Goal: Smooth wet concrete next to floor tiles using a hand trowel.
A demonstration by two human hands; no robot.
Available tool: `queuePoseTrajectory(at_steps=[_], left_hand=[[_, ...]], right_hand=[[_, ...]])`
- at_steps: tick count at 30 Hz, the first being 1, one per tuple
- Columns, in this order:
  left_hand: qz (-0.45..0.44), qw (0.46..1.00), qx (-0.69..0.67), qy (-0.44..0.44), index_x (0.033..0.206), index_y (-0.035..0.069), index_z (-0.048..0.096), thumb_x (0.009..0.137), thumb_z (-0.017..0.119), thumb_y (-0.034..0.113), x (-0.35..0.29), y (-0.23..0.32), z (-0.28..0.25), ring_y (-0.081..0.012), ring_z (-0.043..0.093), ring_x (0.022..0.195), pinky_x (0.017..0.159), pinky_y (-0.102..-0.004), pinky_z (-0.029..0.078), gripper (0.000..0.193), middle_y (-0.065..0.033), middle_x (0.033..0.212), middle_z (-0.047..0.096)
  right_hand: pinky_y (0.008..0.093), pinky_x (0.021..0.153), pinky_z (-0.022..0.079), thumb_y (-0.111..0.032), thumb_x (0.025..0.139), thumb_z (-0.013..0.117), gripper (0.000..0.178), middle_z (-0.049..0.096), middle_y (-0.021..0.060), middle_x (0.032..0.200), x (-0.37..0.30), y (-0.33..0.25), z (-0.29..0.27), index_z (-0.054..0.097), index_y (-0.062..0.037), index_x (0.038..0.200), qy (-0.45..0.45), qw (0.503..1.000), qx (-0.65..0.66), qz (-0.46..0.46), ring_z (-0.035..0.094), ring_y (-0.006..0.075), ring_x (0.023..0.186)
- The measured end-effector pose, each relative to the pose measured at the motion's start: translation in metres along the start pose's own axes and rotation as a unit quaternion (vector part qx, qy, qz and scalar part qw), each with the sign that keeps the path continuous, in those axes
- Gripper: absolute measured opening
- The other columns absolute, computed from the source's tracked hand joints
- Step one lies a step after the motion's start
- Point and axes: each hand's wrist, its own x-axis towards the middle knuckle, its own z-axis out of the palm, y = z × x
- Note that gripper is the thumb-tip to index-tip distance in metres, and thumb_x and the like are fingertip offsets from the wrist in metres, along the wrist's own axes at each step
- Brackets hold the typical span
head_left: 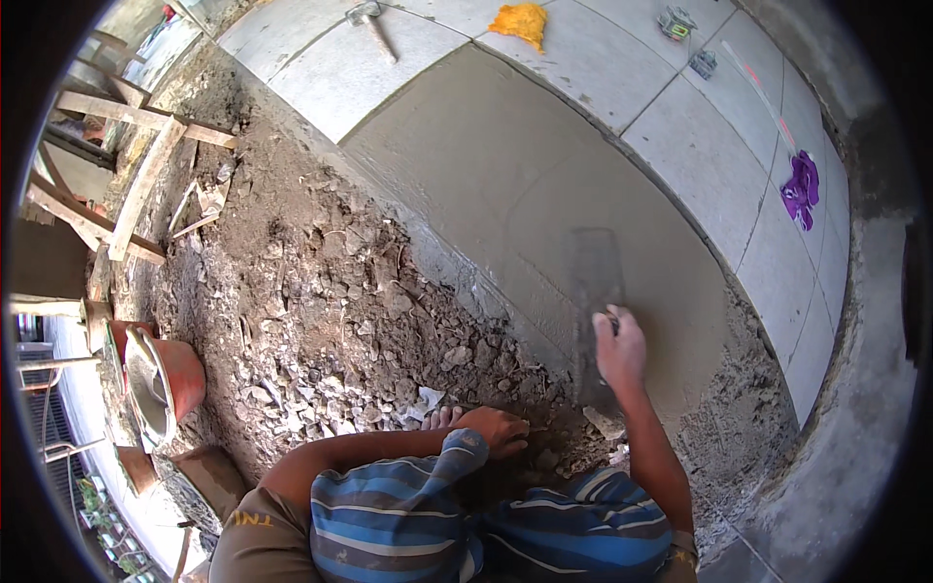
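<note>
The right hand [622, 355] is wrapping its fingers round the trowel [587, 352] — blade running lengthwise away from the body; the left hand [496, 428] is resting farther left, finger state unclear.

The trowel [595, 282] is blurred, its handle [614, 327] mostly hidden by the right fingers [604, 332]

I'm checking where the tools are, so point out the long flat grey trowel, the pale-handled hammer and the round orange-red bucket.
Long flat grey trowel [592, 282]: head view, on its blurred blade.
Pale-handled hammer [380, 37]: head view, on its handle.
Round orange-red bucket [185, 377]: head view, on its outer wall.
</note>
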Motion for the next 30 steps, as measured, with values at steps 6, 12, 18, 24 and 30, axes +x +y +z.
queuePoseTrajectory(at_steps=[6, 12, 18, 24, 30], left_hand=[[0.003, 0.999, 0.016, -0.035, 0.112, 0.008, 0.067, 0.098, 0.064, 0.037, 0.000, 0.005, -0.006, -0.0427, 0.070, 0.081, 0.067, -0.0528, 0.057, 0.033, -0.0187, 0.100, 0.072], [0.015, 1.000, -0.012, -0.023, 0.112, 0.008, 0.067, 0.098, 0.065, 0.037, 0.003, 0.009, -0.011, -0.0428, 0.069, 0.080, 0.068, -0.0528, 0.057, 0.032, -0.0188, 0.097, 0.071], [0.017, 0.999, -0.027, -0.021, 0.112, 0.007, 0.067, 0.099, 0.064, 0.037, 0.000, 0.002, -0.013, -0.0405, 0.070, 0.088, 0.073, -0.0497, 0.058, 0.033, -0.0175, 0.100, 0.071], [-0.001, 0.999, -0.022, -0.036, 0.112, 0.008, 0.068, 0.098, 0.066, 0.037, 0.008, 0.010, -0.013, -0.0391, 0.070, 0.087, 0.072, -0.0490, 0.058, 0.032, -0.0155, 0.100, 0.072], [0.006, 1.000, -0.011, -0.014, 0.112, 0.009, 0.069, 0.098, 0.067, 0.036, 0.006, 0.005, -0.003, -0.0383, 0.071, 0.083, 0.070, -0.0482, 0.059, 0.030, -0.0148, 0.099, 0.073]], right_hand=[[0.0536, 0.085, 0.057, -0.044, 0.099, 0.057, 0.045, 0.074, 0.0258, 0.094, 0.013, -0.082, 0.055, 0.068, -0.0071, 0.121, -0.177, 0.972, -0.082, -0.129, 0.073, 0.0442, 0.091], [0.0566, 0.076, 0.057, -0.039, 0.099, 0.059, 0.039, 0.073, 0.0235, 0.087, 0.033, -0.104, 0.044, 0.068, -0.0050, 0.115, -0.228, 0.934, -0.120, -0.246, 0.072, 0.0442, 0.084], [0.0573, 0.074, 0.058, -0.040, 0.099, 0.058, 0.036, 0.072, 0.0235, 0.085, 0.117, -0.100, 0.045, 0.065, -0.0056, 0.098, -0.139, 0.950, -0.148, -0.238, 0.073, 0.0427, 0.082], [0.0539, 0.091, 0.055, -0.043, 0.098, 0.058, 0.041, 0.074, 0.0235, 0.107, 0.172, -0.054, 0.007, 0.070, -0.0048, 0.108, -0.013, 0.987, -0.151, -0.046, 0.070, 0.0437, 0.103], [0.0519, 0.094, 0.054, -0.044, 0.099, 0.059, 0.048, 0.073, 0.0221, 0.116, 0.114, 0.059, -0.051, 0.068, -0.0047, 0.125, 0.057, 0.988, -0.144, 0.023, 0.068, 0.0439, 0.110]])
